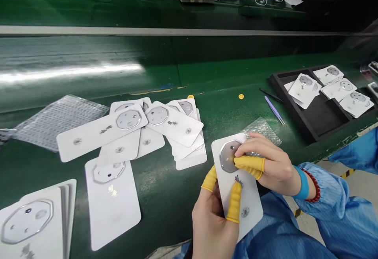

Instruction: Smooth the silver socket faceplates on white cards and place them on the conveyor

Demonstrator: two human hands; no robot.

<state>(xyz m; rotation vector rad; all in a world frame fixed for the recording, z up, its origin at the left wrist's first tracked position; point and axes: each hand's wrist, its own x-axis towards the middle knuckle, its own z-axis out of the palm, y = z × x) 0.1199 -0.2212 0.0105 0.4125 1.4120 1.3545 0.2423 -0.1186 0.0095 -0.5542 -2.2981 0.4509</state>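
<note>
My left hand [217,219], with yellow finger cots, grips a white rounded plate [251,200] from its lower left edge. The plate is tilted and carries a grey octagonal inset [226,154] with small round holes, dark lettering and a small round emblem. At the inset's right side, my right hand [265,162] has its fingers drawn together in a pinch; whatever sits between the fingertips is hidden. It wears yellow cots, and a blue band and red beads circle its wrist. Left of my hands, a single similar plate [113,211] lies on the green bench [165,219].
Overlapping plates [102,131] and another pile [186,133] lie left of centre, with a stack [35,227] at lower left. Bubble wrap [63,117], purple tweezers [274,110] and loose yellow cots [241,96] lie about. A black divided tray [310,133] holds more plates at right.
</note>
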